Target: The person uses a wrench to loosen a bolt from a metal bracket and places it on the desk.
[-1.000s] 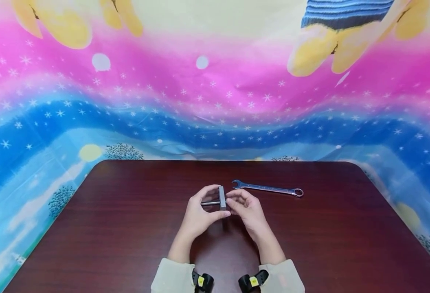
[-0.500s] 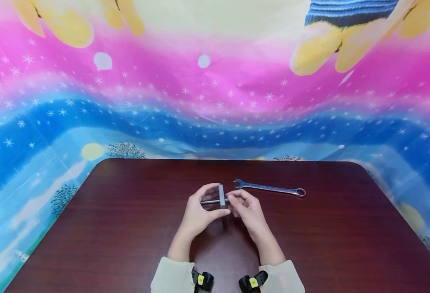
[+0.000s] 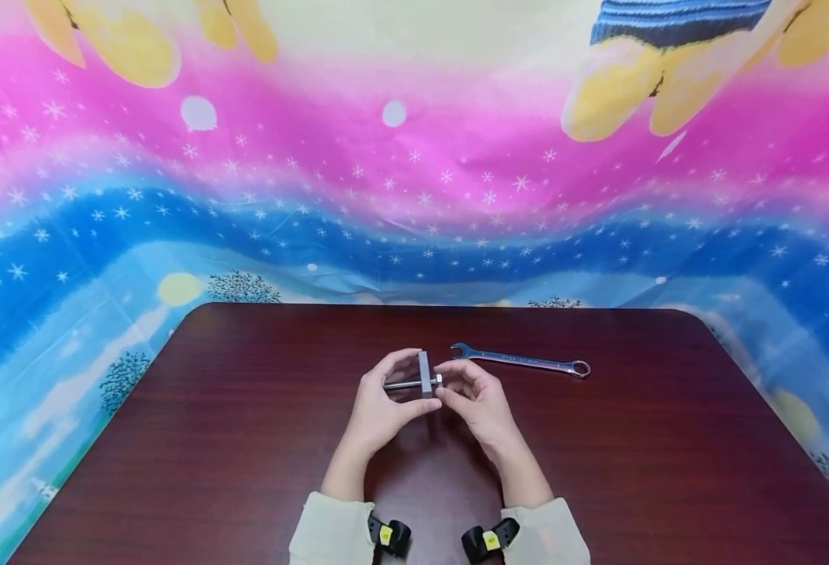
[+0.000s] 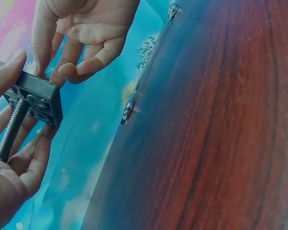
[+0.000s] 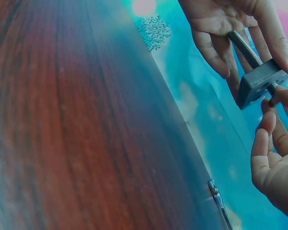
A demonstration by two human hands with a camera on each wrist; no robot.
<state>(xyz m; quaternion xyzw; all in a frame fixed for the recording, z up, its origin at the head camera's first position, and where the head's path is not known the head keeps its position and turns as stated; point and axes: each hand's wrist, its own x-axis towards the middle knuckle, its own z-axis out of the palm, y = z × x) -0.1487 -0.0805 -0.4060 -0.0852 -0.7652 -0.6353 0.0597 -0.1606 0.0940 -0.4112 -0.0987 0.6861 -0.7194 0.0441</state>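
Note:
In the head view, my left hand [image 3: 379, 404] grips a small grey metal block [image 3: 425, 373] by its edges, thumb below and fingers above. A long threaded bolt [image 3: 402, 385] passes through the block, its shank pointing into the left palm. The bolt's hex head [image 3: 439, 380] stands a little out from the block's right face. Around that head are the thumb and fingertips of my right hand [image 3: 483, 400], pinching it in the right wrist view. Recesses mark the block's face [image 4: 36, 100] in the left wrist view. Both hands are raised above the table.
A combination wrench [image 3: 520, 361] lies on the dark reddish wooden table [image 3: 245, 439], just beyond the right hand. Behind the far edge hangs a colourful printed cloth [image 3: 315, 196]. Black straps with cameras [image 3: 389, 537] sit at both wrists.
The right fingertips have shifted on the bolt head, which shows more openly to the right of the block now. The left hand keeps its grip on the block, nearly still.

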